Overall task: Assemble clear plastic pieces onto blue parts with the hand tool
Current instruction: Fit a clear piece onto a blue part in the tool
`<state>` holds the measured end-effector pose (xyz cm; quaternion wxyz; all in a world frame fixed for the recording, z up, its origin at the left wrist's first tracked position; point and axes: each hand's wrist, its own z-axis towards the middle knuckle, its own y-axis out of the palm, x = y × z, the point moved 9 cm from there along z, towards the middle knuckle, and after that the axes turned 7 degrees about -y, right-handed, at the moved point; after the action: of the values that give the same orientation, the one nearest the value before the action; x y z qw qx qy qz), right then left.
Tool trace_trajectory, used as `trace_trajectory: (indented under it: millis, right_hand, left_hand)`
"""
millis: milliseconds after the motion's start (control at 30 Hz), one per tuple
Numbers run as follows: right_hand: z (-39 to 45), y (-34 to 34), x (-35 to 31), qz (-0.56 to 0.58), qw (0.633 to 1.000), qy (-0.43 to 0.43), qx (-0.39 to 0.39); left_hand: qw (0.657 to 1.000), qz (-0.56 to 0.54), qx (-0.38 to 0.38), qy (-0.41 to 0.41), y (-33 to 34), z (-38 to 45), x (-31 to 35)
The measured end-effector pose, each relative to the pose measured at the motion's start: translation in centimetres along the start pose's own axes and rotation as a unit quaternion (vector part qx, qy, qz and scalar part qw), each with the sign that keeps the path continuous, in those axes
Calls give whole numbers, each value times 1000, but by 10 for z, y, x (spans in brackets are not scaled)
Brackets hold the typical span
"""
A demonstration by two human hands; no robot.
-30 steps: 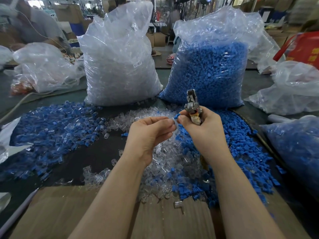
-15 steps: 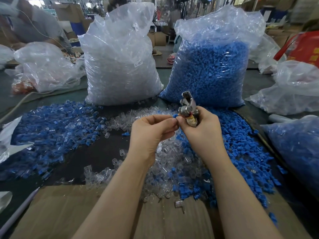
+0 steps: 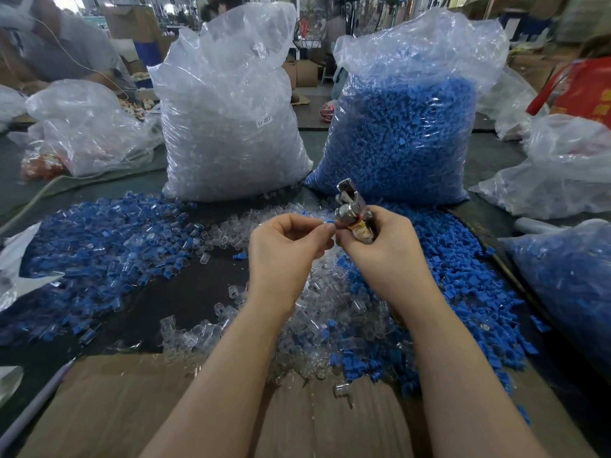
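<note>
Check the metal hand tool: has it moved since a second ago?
Yes. The hand tool in the right hand has tipped left, its head now pointing toward the clear-piece bag rather than straight up against the blue-part bag.

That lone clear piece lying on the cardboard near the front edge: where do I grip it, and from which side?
Pinch the clear piece across its round barrel, coming from above. It lies on its side, apart from the pile, on the flat cardboard, and its thin stem looks too slight to hold.
</note>
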<state>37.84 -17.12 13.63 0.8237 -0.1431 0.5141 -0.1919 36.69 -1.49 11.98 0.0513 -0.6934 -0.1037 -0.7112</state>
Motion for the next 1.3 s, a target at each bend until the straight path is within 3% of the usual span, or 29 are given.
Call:
trace_trajectory:
  millis: [467,1300]
  right_hand:
    - [-5,9,9,-47,991,11,-122]
    - [-7,12,2,-96,988,-25,-121]
  left_hand:
    - [998,-20,-30,56,0,0,10]
    - [996,-23,-66,49,3,0,11]
